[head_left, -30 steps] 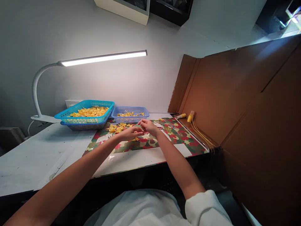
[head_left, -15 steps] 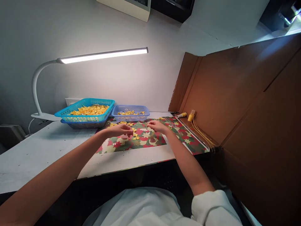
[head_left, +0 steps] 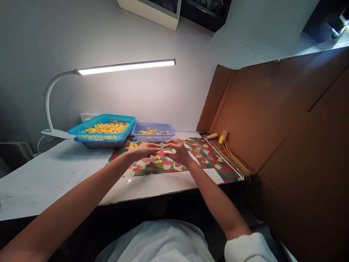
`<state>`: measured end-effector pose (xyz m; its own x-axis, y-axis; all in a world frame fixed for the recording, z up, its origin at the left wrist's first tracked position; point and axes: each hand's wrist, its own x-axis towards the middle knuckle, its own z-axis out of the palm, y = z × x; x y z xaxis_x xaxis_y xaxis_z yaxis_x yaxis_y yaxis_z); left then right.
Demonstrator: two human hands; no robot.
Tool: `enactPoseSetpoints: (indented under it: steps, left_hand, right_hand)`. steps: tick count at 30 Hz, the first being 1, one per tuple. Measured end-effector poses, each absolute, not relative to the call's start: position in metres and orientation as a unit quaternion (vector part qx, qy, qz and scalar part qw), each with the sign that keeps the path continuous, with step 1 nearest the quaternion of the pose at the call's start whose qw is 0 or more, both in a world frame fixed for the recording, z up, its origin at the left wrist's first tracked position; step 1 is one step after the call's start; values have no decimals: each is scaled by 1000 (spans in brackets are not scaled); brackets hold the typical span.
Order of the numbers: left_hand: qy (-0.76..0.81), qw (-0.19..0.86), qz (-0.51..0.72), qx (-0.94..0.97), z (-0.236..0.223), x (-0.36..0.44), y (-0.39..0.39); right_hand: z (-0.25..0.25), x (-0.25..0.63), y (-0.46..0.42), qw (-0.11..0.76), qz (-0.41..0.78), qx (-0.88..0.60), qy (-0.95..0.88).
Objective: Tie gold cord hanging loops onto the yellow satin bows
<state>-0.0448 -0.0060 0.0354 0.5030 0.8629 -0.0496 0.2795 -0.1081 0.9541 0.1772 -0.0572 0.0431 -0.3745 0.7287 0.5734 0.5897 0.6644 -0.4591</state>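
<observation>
My left hand (head_left: 147,150) hovers over the patterned red and green mat (head_left: 169,167). Its fingers are pressed together, and whatever they pinch is too small to make out. Close to those fingertips is my right hand (head_left: 177,152), its thumb and fingers parted with nothing visible between them. Just below the two hands a small gold bow (head_left: 158,160) lies on the mat. More gold pieces (head_left: 134,145) are spread behind my left hand, partly hidden by it. Thin gold bits (head_left: 198,152) lie to the right of my right hand.
A turquoise basket (head_left: 102,137) heaped with yellow-gold pieces is stacked on another basket at the left. Beside it, a periwinkle basket (head_left: 154,138) holds gold pieces. A lamp (head_left: 127,67) shines overhead. Yellow cords (head_left: 234,156) and spools (head_left: 222,138) lie along the cardboard wall (head_left: 272,109).
My right hand has moved left, close to my left hand, and its fingers have spread from a pinch. My left hand stays near the same spot. The camera view has shifted slightly.
</observation>
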Motion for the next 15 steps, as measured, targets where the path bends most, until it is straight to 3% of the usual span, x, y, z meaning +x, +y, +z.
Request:
enactPoseSetpoints:
  steps: [15]
  left_hand:
    - [443, 538, 376, 610, 1, -32, 3]
  right_hand:
    - [7, 123, -51, 479, 37, -421, -769]
